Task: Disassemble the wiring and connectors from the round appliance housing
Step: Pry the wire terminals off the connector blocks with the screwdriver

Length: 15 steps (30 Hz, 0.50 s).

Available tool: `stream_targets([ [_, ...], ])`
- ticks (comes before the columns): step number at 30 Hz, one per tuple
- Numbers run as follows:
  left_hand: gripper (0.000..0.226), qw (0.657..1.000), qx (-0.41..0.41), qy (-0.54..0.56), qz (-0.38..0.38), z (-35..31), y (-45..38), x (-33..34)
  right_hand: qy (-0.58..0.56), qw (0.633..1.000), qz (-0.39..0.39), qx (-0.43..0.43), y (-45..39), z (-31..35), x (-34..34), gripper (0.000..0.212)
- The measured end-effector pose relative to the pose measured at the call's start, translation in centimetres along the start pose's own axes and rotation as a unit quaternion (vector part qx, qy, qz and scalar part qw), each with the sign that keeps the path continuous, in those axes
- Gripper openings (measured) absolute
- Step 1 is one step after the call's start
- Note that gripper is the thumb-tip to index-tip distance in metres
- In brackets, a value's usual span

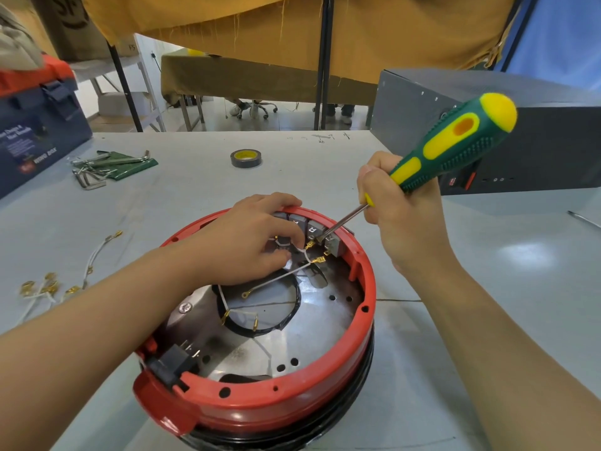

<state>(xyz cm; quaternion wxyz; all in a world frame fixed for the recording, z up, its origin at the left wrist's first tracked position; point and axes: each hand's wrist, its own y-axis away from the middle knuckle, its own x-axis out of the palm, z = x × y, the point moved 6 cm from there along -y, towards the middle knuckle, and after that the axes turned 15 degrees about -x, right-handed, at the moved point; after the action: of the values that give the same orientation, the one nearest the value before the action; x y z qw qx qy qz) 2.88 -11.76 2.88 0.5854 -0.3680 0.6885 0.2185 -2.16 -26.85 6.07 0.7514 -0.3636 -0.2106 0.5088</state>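
The round red housing (292,382) sits on the grey table (195,190), and at its twelve o'clock rim the left hand (250,242) pinches a thin white wire (286,271) while the right hand (400,216) clenches a green-and-yellow screwdriver (455,144), tip set against the grey switch blocks (313,227) at one o'clock. The wire looks limp and light and the brass spade connectors (317,260) small and easily bent, so I'd take hold at the metal connector, not the strand. Wires already freed (48,288) lie at nine o'clock.

Right hand (400,219) levers screwdriver (452,148) against housing (357,323) connectors (312,245).
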Motion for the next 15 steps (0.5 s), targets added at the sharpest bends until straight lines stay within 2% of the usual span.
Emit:
stream_targets([
  [15,0.022,1.0,-0.004,-0.011,0.0,0.01,-0.15,0.1,0.022,0.998,-0.055,0.012,0.56,0.05,0.01,0.029],
])
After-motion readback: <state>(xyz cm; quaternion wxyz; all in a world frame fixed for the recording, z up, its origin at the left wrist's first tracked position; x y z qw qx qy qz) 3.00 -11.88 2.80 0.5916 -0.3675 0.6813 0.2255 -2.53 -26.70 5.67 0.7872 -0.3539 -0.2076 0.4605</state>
